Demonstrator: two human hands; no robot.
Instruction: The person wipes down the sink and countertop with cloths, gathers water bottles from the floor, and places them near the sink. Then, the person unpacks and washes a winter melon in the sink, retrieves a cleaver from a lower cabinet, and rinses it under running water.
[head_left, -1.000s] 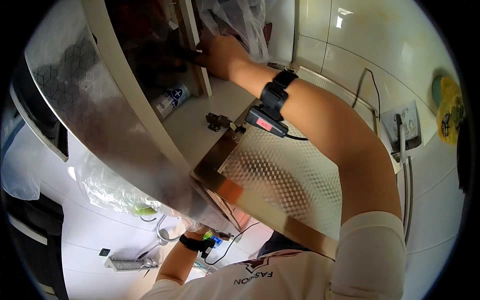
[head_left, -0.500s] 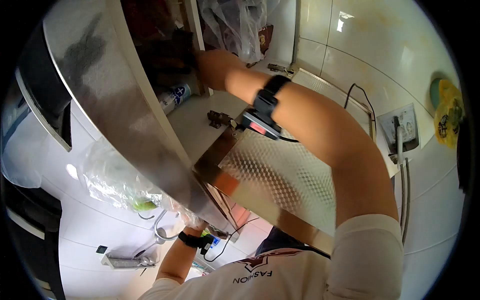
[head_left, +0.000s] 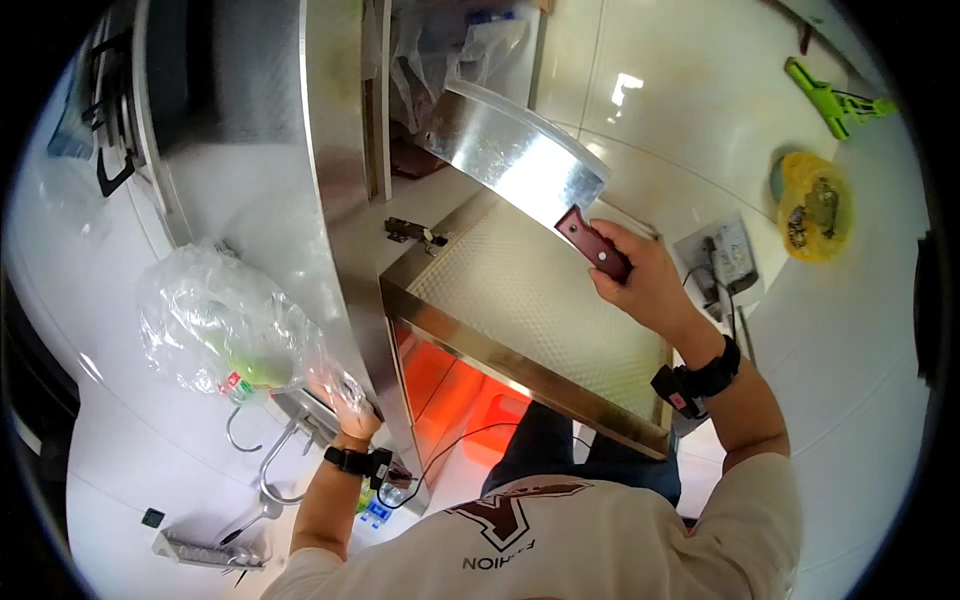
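Note:
My right hand [head_left: 645,275] is closed around the dark red riveted handle of a cleaver [head_left: 520,150]. The broad shiny blade points up and left, over the open cabinet door [head_left: 545,300] with its textured silvery inner panel. On the left, my left hand [head_left: 355,418] grips the gathered end of a clear plastic bag [head_left: 210,320], its fingers partly hidden by the film. Something pale green shows through the bag, but its kind is unclear. That hand is close beside the metal-edged counter [head_left: 345,200].
A metal hinge [head_left: 408,232] joins the door to the cabinet, where plastic bags [head_left: 420,60] lie. Under the door is an orange-red object [head_left: 495,420]. To the right are a yellow bag [head_left: 818,205], a green tool [head_left: 830,98] and a wall socket [head_left: 728,255].
My right hand has come out of the dark cabinet interior and moved right, now with the cleaver in it. My left hand keeps hold of the plastic bag. The view has shifted.

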